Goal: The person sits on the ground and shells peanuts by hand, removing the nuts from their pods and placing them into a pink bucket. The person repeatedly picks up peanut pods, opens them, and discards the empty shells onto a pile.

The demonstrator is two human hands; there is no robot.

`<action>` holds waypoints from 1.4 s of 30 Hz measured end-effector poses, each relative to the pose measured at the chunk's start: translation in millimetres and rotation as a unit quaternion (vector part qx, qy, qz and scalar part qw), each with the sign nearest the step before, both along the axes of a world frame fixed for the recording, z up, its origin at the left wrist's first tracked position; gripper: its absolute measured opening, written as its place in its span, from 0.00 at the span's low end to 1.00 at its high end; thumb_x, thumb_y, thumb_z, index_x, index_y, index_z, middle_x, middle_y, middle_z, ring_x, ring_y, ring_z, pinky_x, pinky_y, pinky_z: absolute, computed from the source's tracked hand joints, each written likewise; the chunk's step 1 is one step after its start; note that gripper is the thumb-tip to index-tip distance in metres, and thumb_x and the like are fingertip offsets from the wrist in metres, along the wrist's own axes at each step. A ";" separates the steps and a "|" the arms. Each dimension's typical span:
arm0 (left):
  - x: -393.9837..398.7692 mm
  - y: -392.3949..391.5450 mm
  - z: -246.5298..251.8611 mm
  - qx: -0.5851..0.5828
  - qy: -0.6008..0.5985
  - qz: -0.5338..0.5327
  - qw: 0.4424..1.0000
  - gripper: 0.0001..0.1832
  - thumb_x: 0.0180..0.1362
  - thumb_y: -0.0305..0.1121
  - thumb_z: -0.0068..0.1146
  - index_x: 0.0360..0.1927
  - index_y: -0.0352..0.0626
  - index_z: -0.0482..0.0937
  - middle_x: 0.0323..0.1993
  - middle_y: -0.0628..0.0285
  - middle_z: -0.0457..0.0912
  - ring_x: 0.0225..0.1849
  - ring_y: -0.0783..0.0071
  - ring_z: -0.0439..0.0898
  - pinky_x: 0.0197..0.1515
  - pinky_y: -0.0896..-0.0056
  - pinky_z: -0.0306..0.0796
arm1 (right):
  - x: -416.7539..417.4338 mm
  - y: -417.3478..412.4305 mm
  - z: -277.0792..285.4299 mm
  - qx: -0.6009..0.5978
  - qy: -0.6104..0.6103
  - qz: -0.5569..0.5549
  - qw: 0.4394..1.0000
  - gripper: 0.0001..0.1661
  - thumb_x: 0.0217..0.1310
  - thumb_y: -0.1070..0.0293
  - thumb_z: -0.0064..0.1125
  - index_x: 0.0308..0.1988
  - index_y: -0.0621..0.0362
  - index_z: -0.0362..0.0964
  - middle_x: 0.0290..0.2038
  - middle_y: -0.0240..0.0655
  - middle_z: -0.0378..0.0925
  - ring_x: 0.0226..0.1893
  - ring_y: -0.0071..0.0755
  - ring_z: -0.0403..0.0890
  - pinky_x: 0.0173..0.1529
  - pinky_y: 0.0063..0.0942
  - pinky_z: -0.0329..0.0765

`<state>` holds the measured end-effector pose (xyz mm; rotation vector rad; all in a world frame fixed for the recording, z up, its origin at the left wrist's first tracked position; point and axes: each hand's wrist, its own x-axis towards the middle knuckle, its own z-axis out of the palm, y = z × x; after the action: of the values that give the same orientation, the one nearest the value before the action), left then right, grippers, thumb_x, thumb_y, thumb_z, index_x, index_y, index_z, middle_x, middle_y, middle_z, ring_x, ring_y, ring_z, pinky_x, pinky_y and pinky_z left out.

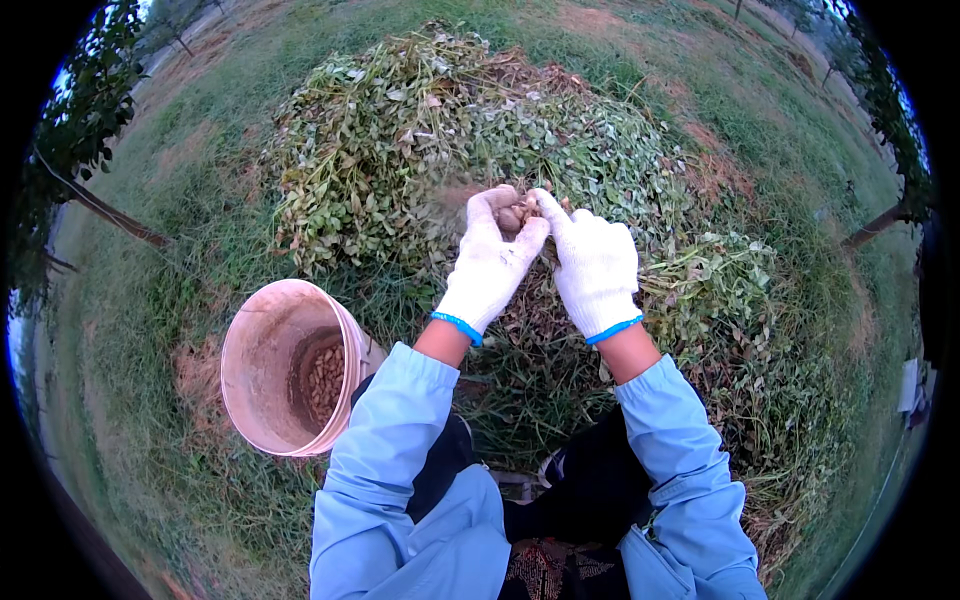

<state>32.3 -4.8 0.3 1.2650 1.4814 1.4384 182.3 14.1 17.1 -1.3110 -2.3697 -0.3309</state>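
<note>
My left hand [493, 251], in a white knit glove with a blue cuff edge, is curled around several peanuts in their shells [512, 217]. My right hand [592, 262], gloved the same way, meets it fingertip to fingertip at the pods. It grips a peanut plant, whose leafy stems [675, 270] seem to trail out to the right from under the palm. Fingers hide most of the roots. Down to the left stands a pinkish-white plastic bucket [255, 375], its mouth tipped towards me, with a layer of peanuts [326, 379] at the bottom.
Beyond my hands rises a wide heap of pulled peanut plants [375, 150]. Grass [180, 300] surrounds it. A tree trunk [120, 214] leans at the left, another [874, 225] at the right. My knees and dark shoes are close below, beside the bucket.
</note>
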 end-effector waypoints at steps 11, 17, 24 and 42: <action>1.4 8.0 -4.5 0.021 -0.115 0.035 0.993 0.36 0.61 0.38 0.73 0.66 0.34 0.66 0.46 0.64 0.76 0.46 0.78 0.75 0.54 0.74 0.74 | -10.6 6.4 -6.9 0.073 -0.015 0.001 0.997 0.34 0.62 0.66 0.57 0.67 0.30 0.71 0.31 0.30 0.74 0.34 0.37 0.79 0.36 0.39 0.72; 9.2 6.8 -2.3 0.025 0.052 0.096 0.994 0.16 0.67 0.38 0.66 0.47 0.39 0.74 0.39 0.66 0.77 0.40 0.81 0.76 0.45 0.74 0.74 | -14.9 7.6 -15.4 0.051 0.006 0.008 0.999 0.37 0.59 0.66 0.61 0.69 0.38 0.70 0.32 0.31 0.74 0.34 0.39 0.79 0.36 0.39 0.71; 10.4 17.4 -23.4 0.119 0.050 0.049 0.990 0.09 0.68 0.26 0.60 0.48 0.41 0.74 0.39 0.68 0.76 0.39 0.82 0.74 0.44 0.76 0.74 | -21.6 9.9 -9.2 -0.117 0.155 -0.027 0.981 0.40 0.60 0.62 0.65 0.71 0.46 0.66 0.39 0.44 0.82 0.34 0.51 0.86 0.40 0.48 0.80; -1.3 9.1 -9.5 -0.068 -0.218 -0.051 0.972 0.15 0.69 0.33 0.63 0.55 0.38 0.76 0.41 0.66 0.82 0.35 0.81 0.80 0.31 0.79 0.74 | -11.6 25.0 -4.5 -0.163 0.100 -0.032 0.981 0.32 0.58 0.63 0.65 0.63 0.40 0.73 0.43 0.43 0.85 0.39 0.51 0.88 0.43 0.46 0.84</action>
<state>31.0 4.3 -9.2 0.8577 1.1762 1.4109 170.7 39.2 12.6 -1.4880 -2.2792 0.1738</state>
